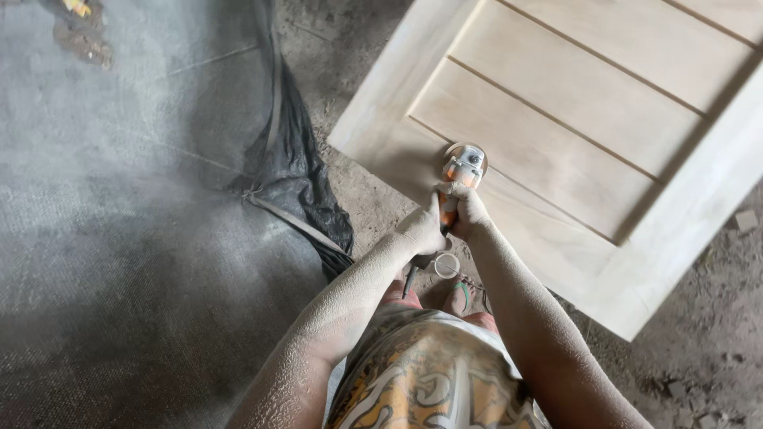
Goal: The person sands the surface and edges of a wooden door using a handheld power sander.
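A pale wooden door panel (588, 143) with grooved boards lies flat, filling the upper right. An orange and grey handheld power sander (462, 171) rests with its disc on the panel's lower rail near the left corner. My left hand (423, 229) and my right hand (470, 213) are both closed around the tool's body, side by side. Both forearms are coated in fine pale dust. The tool's cable (409, 282) hangs down below my hands.
A dusty dirt floor (699, 342) surrounds the panel. A large grey sheet (119, 222) with a black crumpled edge (306, 187) covers the left side. My foot in a sandal (459, 298) and patterned shorts (429, 381) are below.
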